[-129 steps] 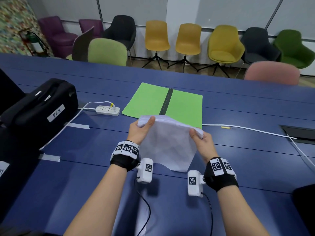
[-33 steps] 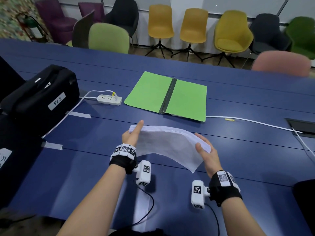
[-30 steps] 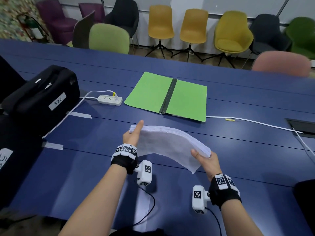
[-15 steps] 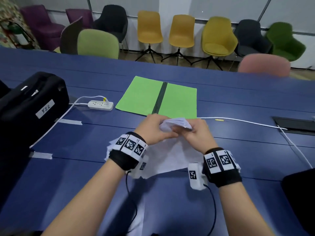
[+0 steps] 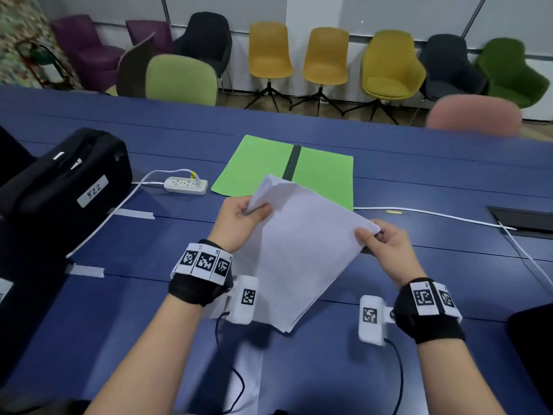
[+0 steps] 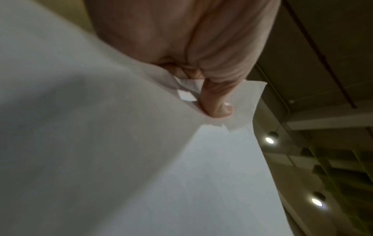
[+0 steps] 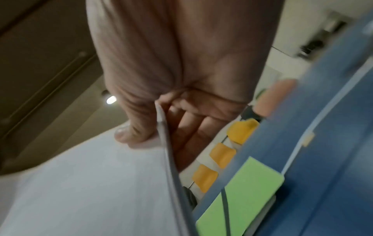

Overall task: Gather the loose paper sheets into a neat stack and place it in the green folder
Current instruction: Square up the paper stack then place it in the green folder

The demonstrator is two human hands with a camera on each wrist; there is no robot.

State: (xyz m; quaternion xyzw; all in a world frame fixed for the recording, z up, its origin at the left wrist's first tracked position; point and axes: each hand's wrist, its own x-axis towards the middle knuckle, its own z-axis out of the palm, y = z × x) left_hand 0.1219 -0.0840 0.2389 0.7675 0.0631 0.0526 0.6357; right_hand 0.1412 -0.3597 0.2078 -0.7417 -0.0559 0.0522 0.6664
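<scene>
A stack of white paper sheets [image 5: 299, 250] is held tilted above the blue table [image 5: 449, 369], its lower corner near the tabletop. My left hand [image 5: 242, 217] grips the upper left corner of the stack, and my right hand [image 5: 380, 244] pinches the right corner between thumb and fingers. The left wrist view shows a thumb [image 6: 216, 102] pressed on the paper sheets [image 6: 121, 159]. The right wrist view shows a thumb [image 7: 131, 132] on top of the stack's edge [image 7: 167, 151] with fingers under it. The green folder [image 5: 269, 166] lies open flat on the table just beyond the stack; the folder [image 7: 242, 191] also shows in the right wrist view.
A black case [image 5: 59, 190] labelled 522 sits at the left. A white power strip [image 5: 185, 185] with its cable lies left of the folder. A white cable [image 5: 434, 215] runs along the right side toward a floor box [image 5: 523, 223]. Several chairs [image 5: 269, 49] line the far side.
Half a second ago both hands were close together bunching the top of the sheets; now they have spread apart to opposite corners and hold the stack tilted.
</scene>
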